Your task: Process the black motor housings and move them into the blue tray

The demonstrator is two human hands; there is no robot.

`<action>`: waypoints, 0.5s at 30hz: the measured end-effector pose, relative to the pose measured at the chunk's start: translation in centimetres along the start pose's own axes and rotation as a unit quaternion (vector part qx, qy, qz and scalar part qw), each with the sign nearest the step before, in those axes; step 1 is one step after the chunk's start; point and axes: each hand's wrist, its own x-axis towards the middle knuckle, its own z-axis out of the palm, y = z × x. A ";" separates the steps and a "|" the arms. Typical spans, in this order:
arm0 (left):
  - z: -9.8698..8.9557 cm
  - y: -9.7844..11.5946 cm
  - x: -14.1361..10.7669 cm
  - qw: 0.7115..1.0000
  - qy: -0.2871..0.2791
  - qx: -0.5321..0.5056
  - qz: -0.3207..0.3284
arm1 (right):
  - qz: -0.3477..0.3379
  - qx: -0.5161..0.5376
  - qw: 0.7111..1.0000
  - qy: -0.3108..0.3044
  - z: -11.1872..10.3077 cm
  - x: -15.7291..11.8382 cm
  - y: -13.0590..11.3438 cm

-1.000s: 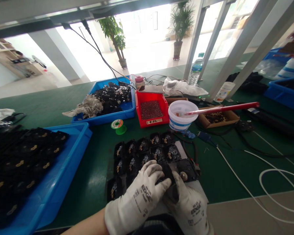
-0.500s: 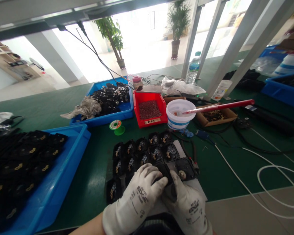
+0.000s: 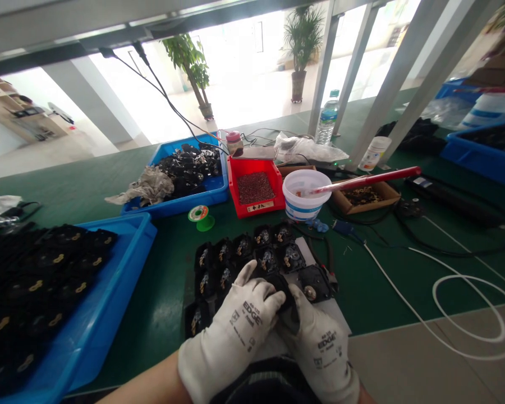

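Observation:
Both hands wear white gloves. My left hand [image 3: 246,320] is closed on the left side of a black housing [image 3: 281,286], its index finger raised over the parts behind. My right hand [image 3: 317,342] grips the same housing from the right, thumb along its edge. The gloves hide much of the housing. Behind and left of the hands stand rows of black housings with metal parts inside [image 3: 266,259]. Just right of the held piece lies another black housing with a round metal disc [image 3: 310,293].
A blue tray [image 3: 122,280] of black parts is at left, another blue tray [image 3: 216,193] farther back. Beyond the housings are a solder spool [image 3: 202,217], a red bin [image 3: 258,210], a white tub [image 3: 305,205] and a cardboard box [image 3: 366,207]. White cable [image 3: 440,336] coils at right.
My left hand's index finger has lifted and straightened away from the held housing. Both hands still hold the housing. The view has shifted slightly.

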 end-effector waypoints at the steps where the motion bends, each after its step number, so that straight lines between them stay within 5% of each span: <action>1: -0.1 0.0 0.0 1.000 0.002 0.006 0.002 | 0.004 -0.002 1.000 0.001 0.0 0.0 0.0; 10: 0.8 0.0 -0.6 0.996 0.091 -0.013 0.003 | 0.012 -0.002 1.000 0.009 0.5 -0.2 0.0; 15: 1.1 0.0 -0.6 0.996 0.085 -0.008 0.018 | 0.014 -0.007 1.000 0.008 0.7 -0.5 0.1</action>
